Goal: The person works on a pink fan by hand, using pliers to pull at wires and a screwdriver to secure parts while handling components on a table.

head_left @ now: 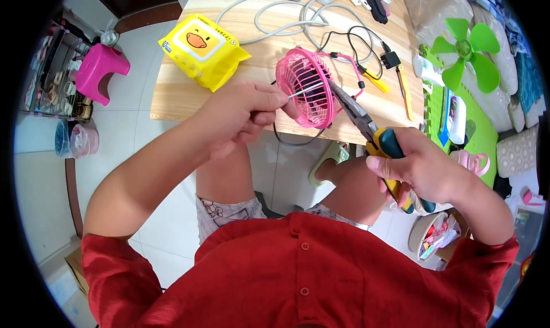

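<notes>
Steadying the thin rod [305, 91] pinched by the left hand [243, 113] should help the right hand [423, 163], gripping pliers [361, 120], work squarely at the fan [327, 107].

Pale, grained wood with a smooth sheen makes up the surface [175, 101]; the yellow pack [220, 64] is glossy, creased plastic film. The pink fan cage [314, 103] looks slick and shiny (coated wire or plastic, hard to tell). The pliers [378, 137] pair dull grey metal jaws with smooth, plastic-looking grips [393, 186]. Green blades [465, 51] and pink stool [100, 70] are smooth plastic, the shirt [269, 270] matt red cloth, the floor [143, 75] shiny tile.
</notes>
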Demonstrator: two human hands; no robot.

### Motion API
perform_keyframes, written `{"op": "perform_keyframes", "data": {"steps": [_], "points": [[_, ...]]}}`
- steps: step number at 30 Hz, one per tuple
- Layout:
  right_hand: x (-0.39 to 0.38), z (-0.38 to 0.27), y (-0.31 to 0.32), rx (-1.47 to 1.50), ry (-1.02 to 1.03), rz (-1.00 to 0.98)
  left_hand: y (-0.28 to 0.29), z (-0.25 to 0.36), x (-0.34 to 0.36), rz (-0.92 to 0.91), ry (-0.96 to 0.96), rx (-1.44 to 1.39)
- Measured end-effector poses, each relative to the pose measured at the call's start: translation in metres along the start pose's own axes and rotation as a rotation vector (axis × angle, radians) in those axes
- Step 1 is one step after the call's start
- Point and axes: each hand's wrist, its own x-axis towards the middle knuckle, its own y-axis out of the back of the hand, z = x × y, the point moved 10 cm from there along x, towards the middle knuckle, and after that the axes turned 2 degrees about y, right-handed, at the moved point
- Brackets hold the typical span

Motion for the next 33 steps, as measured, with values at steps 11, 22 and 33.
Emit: {"op": "perform_keyframes", "data": {"steps": [11,22,33], "points": [[-0.002,0.001,0.0,0.041,-0.02,-0.062,-0.042,0.075,-0.058,0.541,-1.268,1.474],[-0.006,0.006,-0.004,0.022,-0.073,-0.035,0.006,-0.002,-0.011,0.192,0.035,0.021],[-0.008,0.005,-0.007,0.053,-0.051,-0.062,-0.068,0.054,-0.053,0.467,-1.347,1.895]]}}
